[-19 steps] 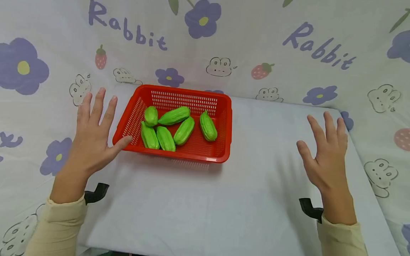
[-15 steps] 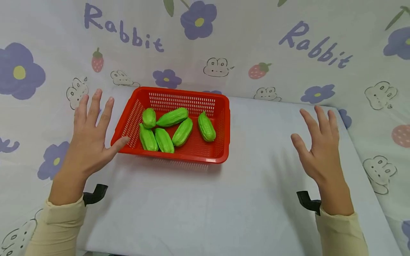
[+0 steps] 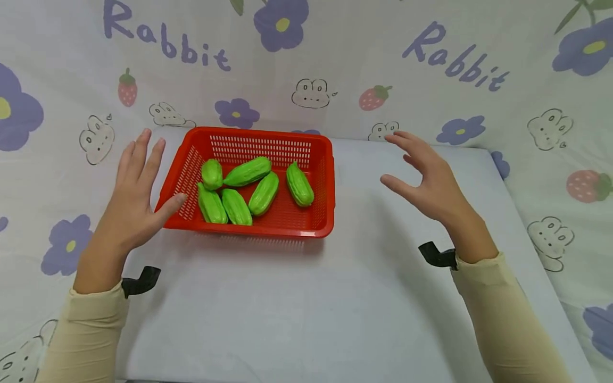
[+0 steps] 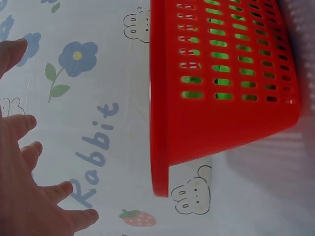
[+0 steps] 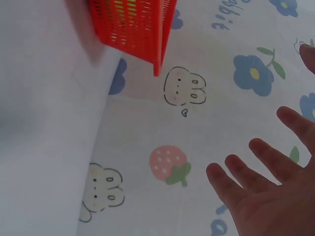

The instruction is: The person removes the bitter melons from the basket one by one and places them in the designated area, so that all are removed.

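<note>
Right hand (image 3: 428,183), fingers spread and empty, has swung inward; it and the left hand (image 3: 131,199), likewise, now flank the basket (image 3: 268,231) on the desk (image 3: 306,308). Six gourds (image 3: 264,193) lie inside, ungripped.

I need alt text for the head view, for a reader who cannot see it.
A red basket holding six green vegetables stands on a white tabletop between a person's left hand and right hand, both empty. Behind hangs a cloth printed with flowers, strawberries and rabbits.

Beige sleeves (image 3: 86,332) end at bent black wrist brackets (image 3: 142,282).
</note>
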{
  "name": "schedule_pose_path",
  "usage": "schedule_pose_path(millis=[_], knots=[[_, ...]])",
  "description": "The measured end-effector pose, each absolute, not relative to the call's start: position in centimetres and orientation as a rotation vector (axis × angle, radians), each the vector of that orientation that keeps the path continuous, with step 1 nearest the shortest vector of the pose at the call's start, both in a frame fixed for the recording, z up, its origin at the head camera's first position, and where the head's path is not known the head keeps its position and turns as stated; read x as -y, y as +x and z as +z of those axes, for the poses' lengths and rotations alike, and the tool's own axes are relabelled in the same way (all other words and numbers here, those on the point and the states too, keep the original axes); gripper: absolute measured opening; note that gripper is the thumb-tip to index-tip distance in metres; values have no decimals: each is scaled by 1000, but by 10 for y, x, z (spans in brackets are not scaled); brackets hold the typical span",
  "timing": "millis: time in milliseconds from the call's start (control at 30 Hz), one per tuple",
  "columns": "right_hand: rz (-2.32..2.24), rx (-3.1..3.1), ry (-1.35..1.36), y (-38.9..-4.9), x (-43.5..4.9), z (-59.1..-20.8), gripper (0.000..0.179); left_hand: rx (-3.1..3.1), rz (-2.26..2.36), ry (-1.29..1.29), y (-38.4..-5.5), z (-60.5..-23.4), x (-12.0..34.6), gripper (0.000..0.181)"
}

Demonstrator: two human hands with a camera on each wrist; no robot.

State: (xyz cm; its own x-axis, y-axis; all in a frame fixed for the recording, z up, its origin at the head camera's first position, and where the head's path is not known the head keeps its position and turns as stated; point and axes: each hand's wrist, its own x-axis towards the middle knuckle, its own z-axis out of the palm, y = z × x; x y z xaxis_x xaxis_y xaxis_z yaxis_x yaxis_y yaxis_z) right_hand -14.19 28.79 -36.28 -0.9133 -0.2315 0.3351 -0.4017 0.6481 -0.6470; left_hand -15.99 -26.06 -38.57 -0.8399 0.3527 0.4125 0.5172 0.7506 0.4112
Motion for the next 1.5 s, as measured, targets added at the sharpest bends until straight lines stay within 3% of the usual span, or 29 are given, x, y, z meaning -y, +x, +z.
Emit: schedule_pose_path(millis=[433,1500], knots=[[1116,2795,571,-179,-254,-361,76,2738,-904,-622,-176,-396,266,95],[1217,2980,788,-221,-193,-371,78,2966,-901,-583,-202,-408,260,96]])
